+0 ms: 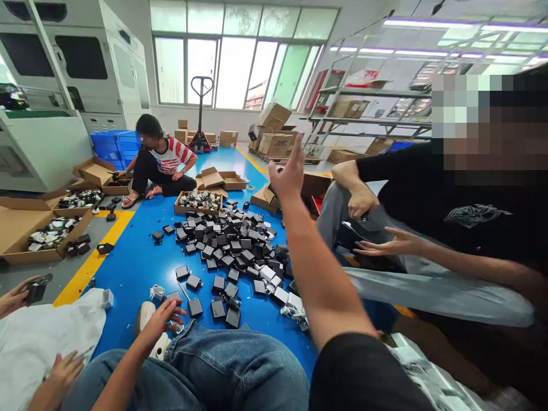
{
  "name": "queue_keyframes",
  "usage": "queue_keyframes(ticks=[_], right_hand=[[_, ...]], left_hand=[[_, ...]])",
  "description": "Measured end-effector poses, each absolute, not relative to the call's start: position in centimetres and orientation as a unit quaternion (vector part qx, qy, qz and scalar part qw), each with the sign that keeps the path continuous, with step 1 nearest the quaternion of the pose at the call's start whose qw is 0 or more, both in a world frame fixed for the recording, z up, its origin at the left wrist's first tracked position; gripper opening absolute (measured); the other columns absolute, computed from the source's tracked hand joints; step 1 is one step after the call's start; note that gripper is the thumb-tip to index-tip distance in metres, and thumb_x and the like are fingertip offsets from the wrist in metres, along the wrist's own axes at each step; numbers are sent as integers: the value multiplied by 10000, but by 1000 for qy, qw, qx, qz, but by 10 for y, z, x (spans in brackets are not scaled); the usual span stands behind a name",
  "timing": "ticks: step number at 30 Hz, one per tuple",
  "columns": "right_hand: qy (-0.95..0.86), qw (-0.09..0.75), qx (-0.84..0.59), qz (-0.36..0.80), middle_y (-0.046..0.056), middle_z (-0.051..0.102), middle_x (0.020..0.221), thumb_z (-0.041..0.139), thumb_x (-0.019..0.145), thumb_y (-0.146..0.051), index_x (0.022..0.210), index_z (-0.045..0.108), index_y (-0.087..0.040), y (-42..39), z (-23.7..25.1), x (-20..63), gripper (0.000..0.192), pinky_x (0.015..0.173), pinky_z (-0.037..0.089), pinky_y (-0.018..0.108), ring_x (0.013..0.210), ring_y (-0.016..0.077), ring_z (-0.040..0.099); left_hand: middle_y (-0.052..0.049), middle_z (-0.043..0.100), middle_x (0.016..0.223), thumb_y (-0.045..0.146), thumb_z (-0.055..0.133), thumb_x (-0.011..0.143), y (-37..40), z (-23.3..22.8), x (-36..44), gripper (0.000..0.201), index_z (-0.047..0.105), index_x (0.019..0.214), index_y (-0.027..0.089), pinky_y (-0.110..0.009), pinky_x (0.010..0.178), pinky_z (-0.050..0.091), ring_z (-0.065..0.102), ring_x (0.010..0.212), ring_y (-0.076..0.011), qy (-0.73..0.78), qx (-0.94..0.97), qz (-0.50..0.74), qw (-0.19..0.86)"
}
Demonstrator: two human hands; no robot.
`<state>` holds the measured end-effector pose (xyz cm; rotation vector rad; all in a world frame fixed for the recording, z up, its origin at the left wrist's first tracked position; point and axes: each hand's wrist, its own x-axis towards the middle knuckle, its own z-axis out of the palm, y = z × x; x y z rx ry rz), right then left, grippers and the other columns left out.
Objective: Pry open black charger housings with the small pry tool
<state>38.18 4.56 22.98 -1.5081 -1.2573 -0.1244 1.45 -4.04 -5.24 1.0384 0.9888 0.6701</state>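
The floor (141, 257) is bright blue, with a yellow stripe (92, 262) along its left edge and grey beyond it; the small boxes (231, 242) heaped at its middle are black and dark grey, a few white ones (291, 299) at the near edge of the heap; the cartons (17, 222) by the left edge are plain brown; the jeans (222, 365) are washed blue; a seated person's shirt (173, 157) is red-and-white striped; the crates (113, 145) behind are blue; a co-worker's top (428, 194) is black with a pale print.
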Motion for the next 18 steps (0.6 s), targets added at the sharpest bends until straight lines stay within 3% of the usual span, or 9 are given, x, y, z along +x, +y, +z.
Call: queue_keyframes(ticks=[2,5,9,11,14,18], right_hand=[[-514,469,-719,-9,165,390,1443,358,946,-261,1487,182,-191,34,171,369,573,1011,418,438,1179,234,540],[-554,355,-741,136,98,683,1022,453,895,-200,1383,421,-157,-7,59,345,491,809,536,341,825,185,668],[-582,201,-718,325,0,697,721,628,756,-132,1059,674,-176,-45,-35,331,310,587,528,215,562,128,646],[-578,156,-706,379,-2,701,736,648,749,-134,1005,690,-174,-44,-53,336,263,557,508,182,562,114,648],[-548,139,-717,408,53,708,975,535,868,-182,1221,586,-175,-31,-70,353,356,551,487,149,694,104,677],[-503,90,-728,456,98,695,1024,515,895,-213,1246,549,-146,-29,-96,369,359,533,491,164,706,120,679]], left_hand=[[-91,675,914,630,617,739,-37,-68,8,566,593,1070,172,-273,620,482,648,748,-190,467,485,263,691],[-94,661,963,689,584,714,-32,-82,9,626,570,1081,182,-290,656,486,648,788,-193,466,537,223,667],[-99,657,972,685,553,724,-36,-88,15,614,566,1072,179,-309,679,485,639,817,-208,467,582,194,637],[-93,665,980,629,535,768,-42,-88,15,544,577,1079,185,-321,726,483,638,847,-216,470,653,163,571],[-87,689,976,522,494,827,-51,-86,12,432,598,1094,200,-351,763,482,657,846,-237,455,772,83,435],[-107,701,938,415,591,772,-58,-89,7,342,650,1030,199,-408,784,487,669,884,-310,448,801,34,396]])
